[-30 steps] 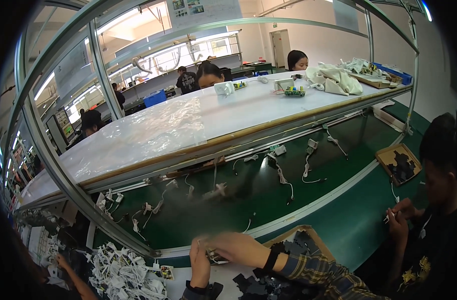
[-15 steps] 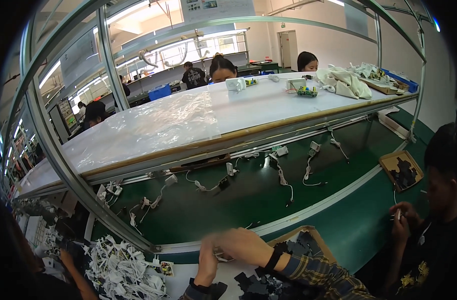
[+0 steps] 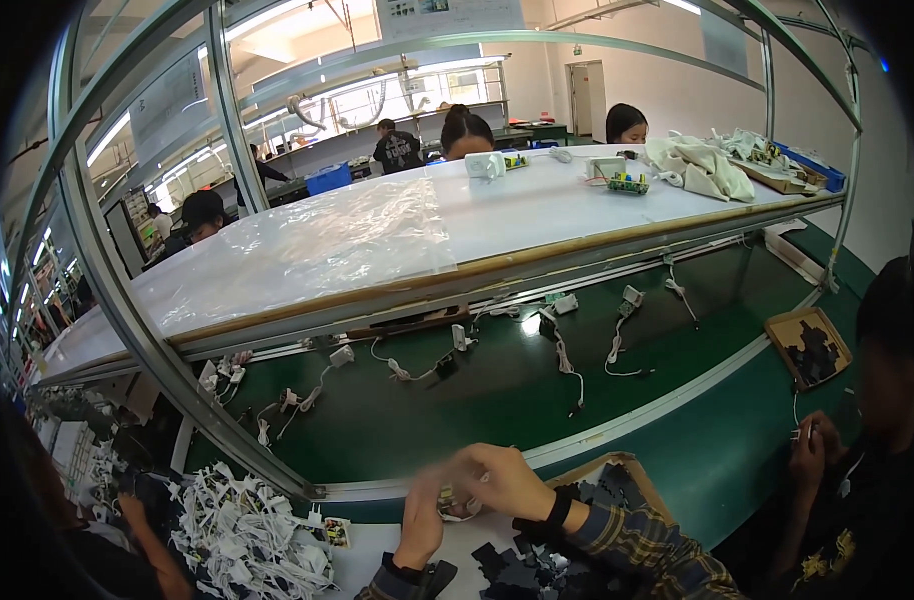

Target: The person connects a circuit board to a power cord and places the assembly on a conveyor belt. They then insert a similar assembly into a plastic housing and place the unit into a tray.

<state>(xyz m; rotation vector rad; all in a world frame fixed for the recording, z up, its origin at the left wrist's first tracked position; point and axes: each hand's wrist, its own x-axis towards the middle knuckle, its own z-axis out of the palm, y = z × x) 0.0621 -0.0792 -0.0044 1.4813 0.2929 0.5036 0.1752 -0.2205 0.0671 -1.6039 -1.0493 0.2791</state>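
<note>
At the front edge of the bench, my left hand (image 3: pixel 420 522) is closed around a small circuit board (image 3: pixel 447 496) with yellowish parts and a pale rim below it. My right hand (image 3: pixel 509 482) arches over the same piece from the right, its fingers bent inward. Motion blurs those fingertips, and whatever they pinch is hidden. Beneath and beside my right wrist lie loose dark flat pieces (image 3: pixel 522 572), some on the pale work surface and more in a cardboard tray (image 3: pixel 645 482). Left of my hands sits another small board with yellow parts (image 3: pixel 337 531).
A heap of white plugs and cables (image 3: pixel 242 535) stands at the left. Several corded adapters (image 3: pixel 342 356) lie on the green belt (image 3: pixel 497 400) ahead, under a raised white shelf (image 3: pixel 537 215) on metal posts. Co-workers sit at both sides; another tray (image 3: pixel 845 350) is at the right.
My right hand has shifted slightly up and to the right, away from my left fingers, so more of the circuit board shows between them. The whole view has shifted a little.
</note>
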